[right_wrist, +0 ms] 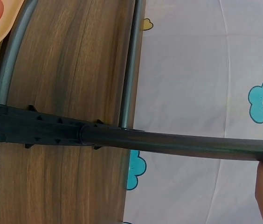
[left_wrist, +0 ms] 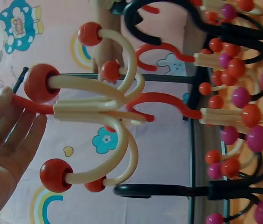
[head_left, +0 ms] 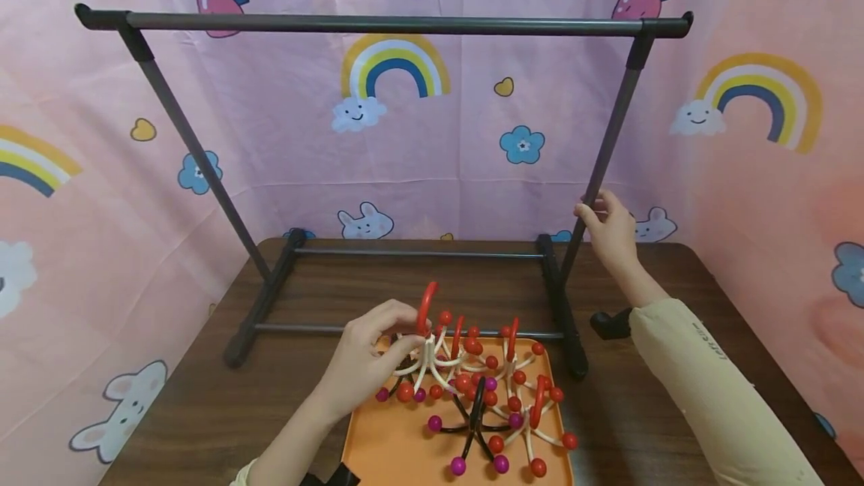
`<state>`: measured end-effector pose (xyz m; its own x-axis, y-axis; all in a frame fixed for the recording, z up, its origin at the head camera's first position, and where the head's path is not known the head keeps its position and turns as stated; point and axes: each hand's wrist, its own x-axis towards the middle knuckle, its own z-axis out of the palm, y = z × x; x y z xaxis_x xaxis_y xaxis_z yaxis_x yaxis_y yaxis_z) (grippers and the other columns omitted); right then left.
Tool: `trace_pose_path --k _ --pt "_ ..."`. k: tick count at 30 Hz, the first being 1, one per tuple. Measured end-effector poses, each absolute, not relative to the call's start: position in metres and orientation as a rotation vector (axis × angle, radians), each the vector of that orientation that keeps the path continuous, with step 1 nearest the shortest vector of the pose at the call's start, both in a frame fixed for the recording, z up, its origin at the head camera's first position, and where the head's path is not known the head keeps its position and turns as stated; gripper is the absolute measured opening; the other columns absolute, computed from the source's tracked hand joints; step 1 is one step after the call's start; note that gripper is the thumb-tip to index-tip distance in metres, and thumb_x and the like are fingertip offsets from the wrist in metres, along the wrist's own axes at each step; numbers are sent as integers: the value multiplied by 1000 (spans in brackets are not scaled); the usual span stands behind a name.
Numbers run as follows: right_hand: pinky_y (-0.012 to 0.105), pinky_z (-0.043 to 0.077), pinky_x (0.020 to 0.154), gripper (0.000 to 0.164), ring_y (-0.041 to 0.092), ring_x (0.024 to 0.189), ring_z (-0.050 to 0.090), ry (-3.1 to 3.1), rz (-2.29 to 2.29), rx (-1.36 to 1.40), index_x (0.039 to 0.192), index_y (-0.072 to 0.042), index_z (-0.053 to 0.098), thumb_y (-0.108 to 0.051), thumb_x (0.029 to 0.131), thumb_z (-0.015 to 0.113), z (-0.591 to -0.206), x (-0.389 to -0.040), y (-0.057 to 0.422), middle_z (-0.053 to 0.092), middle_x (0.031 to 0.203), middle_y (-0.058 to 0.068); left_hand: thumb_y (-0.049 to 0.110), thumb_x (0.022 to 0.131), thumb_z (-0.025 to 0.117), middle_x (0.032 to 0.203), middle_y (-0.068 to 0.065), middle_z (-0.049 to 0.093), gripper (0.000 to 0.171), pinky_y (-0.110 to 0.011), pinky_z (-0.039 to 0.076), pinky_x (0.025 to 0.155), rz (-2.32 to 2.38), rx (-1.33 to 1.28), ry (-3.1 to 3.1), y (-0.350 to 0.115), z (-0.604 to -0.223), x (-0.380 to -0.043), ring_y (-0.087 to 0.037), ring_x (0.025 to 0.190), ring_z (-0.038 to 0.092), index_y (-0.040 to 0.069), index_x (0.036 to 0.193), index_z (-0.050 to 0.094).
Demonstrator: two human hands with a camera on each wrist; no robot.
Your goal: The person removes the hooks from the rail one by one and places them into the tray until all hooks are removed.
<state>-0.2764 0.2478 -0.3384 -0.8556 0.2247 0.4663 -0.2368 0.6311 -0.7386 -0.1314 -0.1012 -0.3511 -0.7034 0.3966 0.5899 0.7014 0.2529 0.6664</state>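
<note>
My left hand point(head_left: 367, 357) pinches the red hook of a cream claw hanger point(head_left: 429, 357) whose curved arms end in red balls. In the left wrist view this claw hanger point(left_wrist: 92, 111) is held up off the others. Below it, an orange tray point(head_left: 385, 441) holds several more claw hangers, some cream with red balls and some black with purple balls, such as the black claw hanger point(head_left: 475, 418). My right hand point(head_left: 613, 235) grips the right post point(head_left: 610, 137) of a dark clothes rack, with the thumb in front. Only its fingertips show in the right wrist view.
The rack's top bar point(head_left: 405, 24) spans the view above the brown table point(head_left: 297, 418). Its base has two black feet joined by thin bars point(head_left: 418, 252). A small black object point(head_left: 610, 324) lies right of the rack. A patterned curtain point(head_left: 459, 126) hangs behind.
</note>
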Motion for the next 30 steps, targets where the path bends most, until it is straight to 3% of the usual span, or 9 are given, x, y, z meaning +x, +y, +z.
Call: trace_pose_path --k 18,24,30 --pt "37 44 69 30 25 92 57 -2332 1149 21 103 -10 52 -32 84 51 -342 -282 251 59 94 11 6 73 64 92 4 57 19 -18 45 65 -1304 -1015 -2262 -113 -421 -100 -8 84 54 15 89 56" --pt "38 45 71 27 26 92 57 -2321 1161 24 103 -10 52 -29 84 52 -340 -283 252 59 95 12 2 72 64 93 0 57 22 -23 46 72 -1369 -983 -2237 -114 -433 -97 -13 88 55 12 90 58" --pt "40 45 73 27 27 93 57 -2325 1156 5 102 -10 53 -29 84 53 -339 -284 252 59 95 14 -2 73 62 93 0 57 22 -28 49 67 -1524 -948 -2213 -120 -434 -94 -13 85 55 10 90 58"
